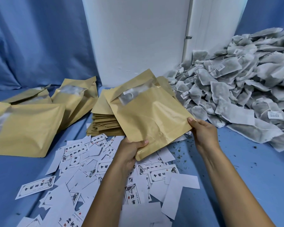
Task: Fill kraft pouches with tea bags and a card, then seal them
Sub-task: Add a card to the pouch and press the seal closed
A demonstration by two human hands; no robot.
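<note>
Kraft pouch [152, 115] held above cards [82, 163] at desk [246, 169] centre, tea bags [239, 89] at 2 o'clock. Left hand [131, 149] and right hand [203, 133] pinching near corners. Light, crinkly, likely slick; best gripped at edges.

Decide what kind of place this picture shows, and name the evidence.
Probably a small hand-packing workstation: a heap of tea bags, a stack of empty kraft pouches and scattered printed cards lie on a blue-covered table.

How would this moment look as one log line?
left hand: grips pouch corner | right hand: pinches edge | tea bags: piled right
</note>
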